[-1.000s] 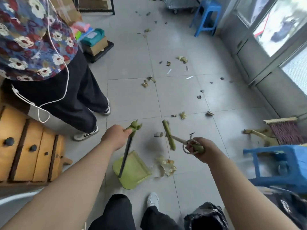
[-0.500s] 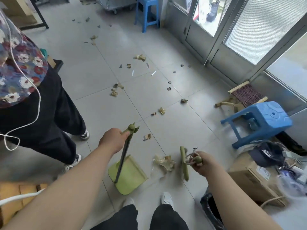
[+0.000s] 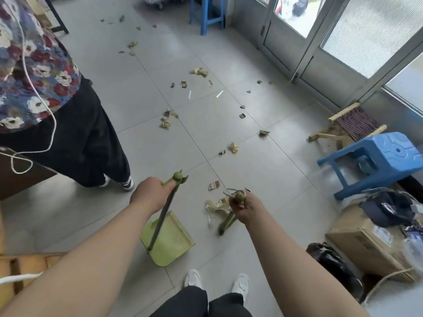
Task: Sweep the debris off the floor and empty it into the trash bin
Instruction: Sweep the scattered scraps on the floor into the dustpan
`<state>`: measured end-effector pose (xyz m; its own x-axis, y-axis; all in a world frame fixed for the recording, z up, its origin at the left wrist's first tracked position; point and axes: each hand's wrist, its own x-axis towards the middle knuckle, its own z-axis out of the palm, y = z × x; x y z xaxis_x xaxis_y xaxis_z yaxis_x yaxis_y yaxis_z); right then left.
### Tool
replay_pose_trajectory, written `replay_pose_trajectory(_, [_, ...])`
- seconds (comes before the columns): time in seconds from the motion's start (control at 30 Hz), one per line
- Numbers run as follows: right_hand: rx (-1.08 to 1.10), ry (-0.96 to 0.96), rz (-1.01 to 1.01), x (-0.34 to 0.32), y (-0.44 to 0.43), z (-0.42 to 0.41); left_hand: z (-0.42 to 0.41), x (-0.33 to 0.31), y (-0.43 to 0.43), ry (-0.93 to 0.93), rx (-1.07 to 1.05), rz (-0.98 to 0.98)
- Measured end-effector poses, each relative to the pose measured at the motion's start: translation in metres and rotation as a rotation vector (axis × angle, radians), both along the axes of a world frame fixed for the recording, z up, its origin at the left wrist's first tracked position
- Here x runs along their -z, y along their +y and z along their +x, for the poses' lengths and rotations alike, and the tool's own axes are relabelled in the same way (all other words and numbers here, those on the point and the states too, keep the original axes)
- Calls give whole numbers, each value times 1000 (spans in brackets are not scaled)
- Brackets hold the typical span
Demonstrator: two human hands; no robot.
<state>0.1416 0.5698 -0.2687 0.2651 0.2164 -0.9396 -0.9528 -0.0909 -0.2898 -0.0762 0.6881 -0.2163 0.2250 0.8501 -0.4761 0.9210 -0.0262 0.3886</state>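
My left hand (image 3: 150, 193) grips the top of the long dark handle of a green dustpan (image 3: 168, 240), which rests on the grey tile floor in front of my feet. My right hand (image 3: 243, 208) is closed on the handle end of a green broom (image 3: 226, 224), whose head touches the floor just right of the pan. A crumpled clear wrapper (image 3: 216, 205) lies beside the broom head. Several scraps of paper and card debris (image 3: 233, 148) are scattered across the tiles farther out. A black bag-lined trash bin (image 3: 332, 261) sits at the lower right, partly hidden by my forearm.
Another person in a floral top and black trousers (image 3: 75, 138) stands at the left. A blue stool (image 3: 375, 156) and a small woven wooden stool (image 3: 350, 126) stand at the right, with a cardboard box (image 3: 366, 243) holding a dark cap. Glass doors line the right wall; another blue stool (image 3: 207, 12) stands far back.
The broom head has swung from out in front toward me, down beside the wrapper and dustpan. My view has turned right, bringing the doors, box and bin into sight.
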Motion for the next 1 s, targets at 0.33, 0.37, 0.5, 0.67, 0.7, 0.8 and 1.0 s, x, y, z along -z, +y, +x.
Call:
replay_pose_trajectory(0.33, [99, 51, 208, 3, 68, 19, -10, 12, 32, -33, -65, 16])
replay_pose_trajectory(0.37, [91, 56, 228, 8, 66, 23, -10, 12, 34, -33, -66, 21])
replay_pose_trajectory(0.5, [-24, 81, 233, 15, 45, 33, -10, 8, 35, -14, -64, 36])
replay_pose_trajectory(0.67, [-311, 44, 203, -11, 22, 44, -4, -1, 35, -19, -66, 53])
replay_pose_trajectory(0.7, [-370, 33, 186, -17, 19, 47, -2, -4, 36, -19, -73, 57])
replay_pose_trajectory(0.8, [-554, 34, 148, -33, 21, 59, 5, -9, 38, -29, -109, 69])
replay_pose_trajectory(1.0, [-860, 37, 56, -34, 60, 76, 26, -11, 53, -23, -172, 92])
